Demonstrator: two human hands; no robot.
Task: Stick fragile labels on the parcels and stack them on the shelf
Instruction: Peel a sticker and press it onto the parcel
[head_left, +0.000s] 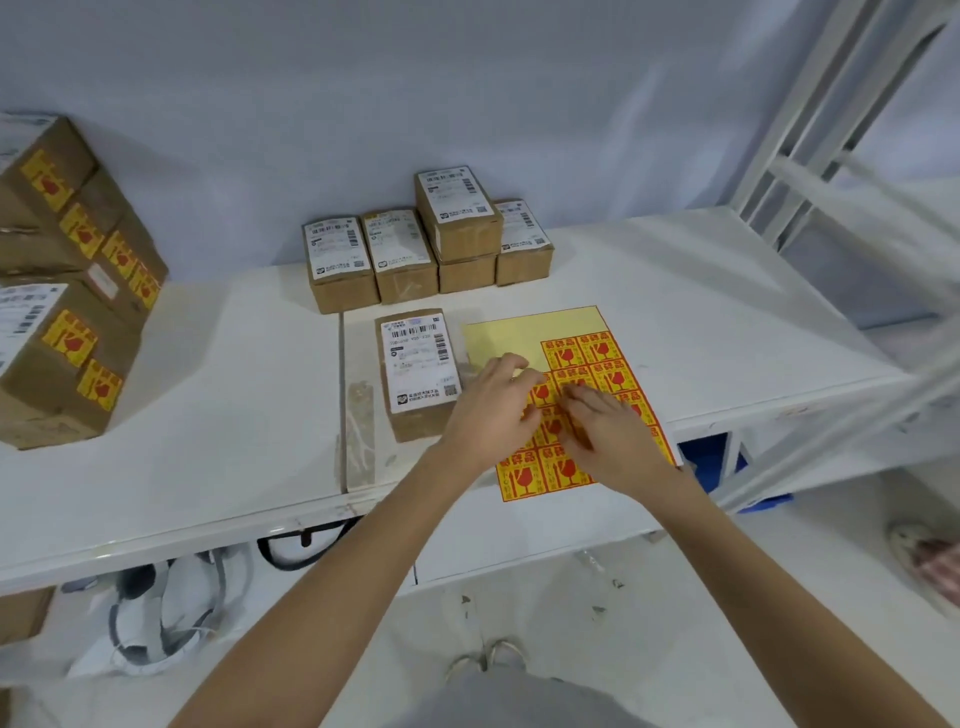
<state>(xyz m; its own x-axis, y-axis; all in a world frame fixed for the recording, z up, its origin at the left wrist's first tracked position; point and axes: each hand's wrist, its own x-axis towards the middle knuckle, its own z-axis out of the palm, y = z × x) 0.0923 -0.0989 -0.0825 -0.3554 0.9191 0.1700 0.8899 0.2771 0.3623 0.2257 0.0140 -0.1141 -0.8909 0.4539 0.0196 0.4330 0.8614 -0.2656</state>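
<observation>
Under the white table (208, 395) — a black cable (296, 545), a blue bin (711, 462), white-and-grey bags (161, 613).

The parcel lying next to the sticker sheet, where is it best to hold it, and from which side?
Judging by its pose, grip the parcel across its two long cardboard sides, coming from above. It lies flat, shipping label up, long axis pointing away from the person. Its left side is free; the sticker sheet lies close on the right, where both hands are working.
</observation>
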